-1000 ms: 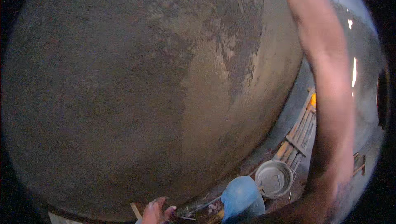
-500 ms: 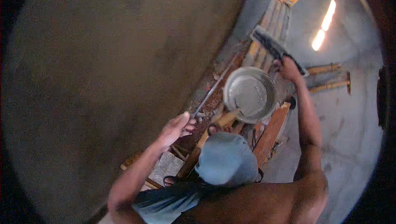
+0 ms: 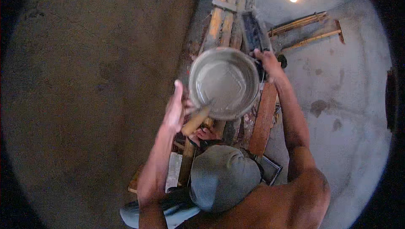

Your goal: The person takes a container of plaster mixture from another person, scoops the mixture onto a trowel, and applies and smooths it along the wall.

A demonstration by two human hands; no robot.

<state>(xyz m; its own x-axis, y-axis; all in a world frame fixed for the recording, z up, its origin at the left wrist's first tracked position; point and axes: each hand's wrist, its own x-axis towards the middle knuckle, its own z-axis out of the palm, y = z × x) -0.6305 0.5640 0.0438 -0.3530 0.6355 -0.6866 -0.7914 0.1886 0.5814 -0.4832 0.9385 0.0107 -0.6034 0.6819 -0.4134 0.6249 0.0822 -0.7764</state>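
A round metal basin [image 3: 225, 113] of wet grey mortar [image 3: 221, 81] is in front of me. A trowel with a wooden handle [image 3: 196, 121] leans in it, blade in the mortar, handle over the near left rim. My left hand [image 3: 174, 108] is at the basin's left side, thumb up and apart, fingers curled against the wall and partly hidden. The basin looks raised off the planks, though blur makes this hard to judge. My right hand [image 3: 269, 65] is closed on a long dark plastering float [image 3: 253, 30], its fingers close to the basin's right rim.
Beyond the basin runs a walkway of wooden poles [image 3: 223, 22] beside a brown plastered wall [image 3: 105, 81]. A reddish plank [image 3: 265, 111] lies at the right. Wooden pieces [image 3: 310, 37] rest on the grey floor [image 3: 337, 144]. My sandalled foot [image 3: 206, 134] is near the basin.
My view has swung right. The left hand has come from below the basin to its side. The right hand has drawn the float in closer and turned it more upright. The basin looks larger.
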